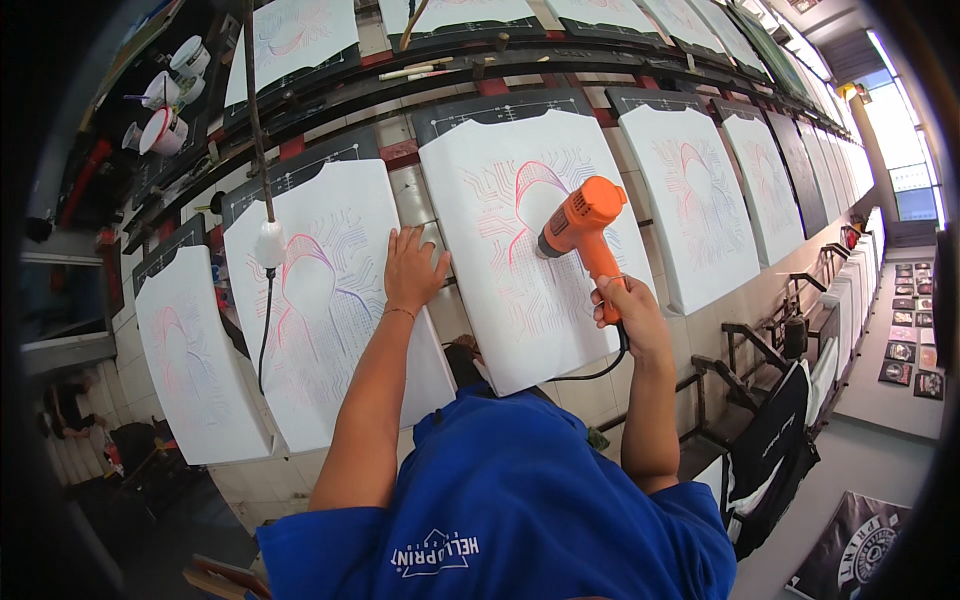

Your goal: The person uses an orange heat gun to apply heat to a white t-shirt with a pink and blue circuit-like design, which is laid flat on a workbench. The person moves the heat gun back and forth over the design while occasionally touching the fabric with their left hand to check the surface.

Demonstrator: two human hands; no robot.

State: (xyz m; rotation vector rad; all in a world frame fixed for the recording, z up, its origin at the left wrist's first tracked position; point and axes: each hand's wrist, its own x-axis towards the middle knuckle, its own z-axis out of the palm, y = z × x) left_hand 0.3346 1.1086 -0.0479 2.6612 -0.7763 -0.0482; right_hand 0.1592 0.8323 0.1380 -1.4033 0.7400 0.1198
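Note:
My right hand (628, 303) is wrapped round the handle of an orange heat gun (588, 222). Its dark nozzle points down at the printed front of a white T-shirt (490, 310) stretched over a dark board. The print is a hooded outline in red and blue with circuit-like lines. My left hand (413, 268) has its fingers spread and holds nothing. It rests at the right edge of a second white T-shirt (340, 395) with the same print, beside the gap between the two boards.
More printed white shirts lie on boards to the left (195, 400) and right (690, 230). A cable with a white connector (270, 245) hangs over the left shirt. Ink tubs (163, 132) stand at the far left. A dark rail (470, 75) runs behind the boards. Dark garments (770, 440) hang at right.

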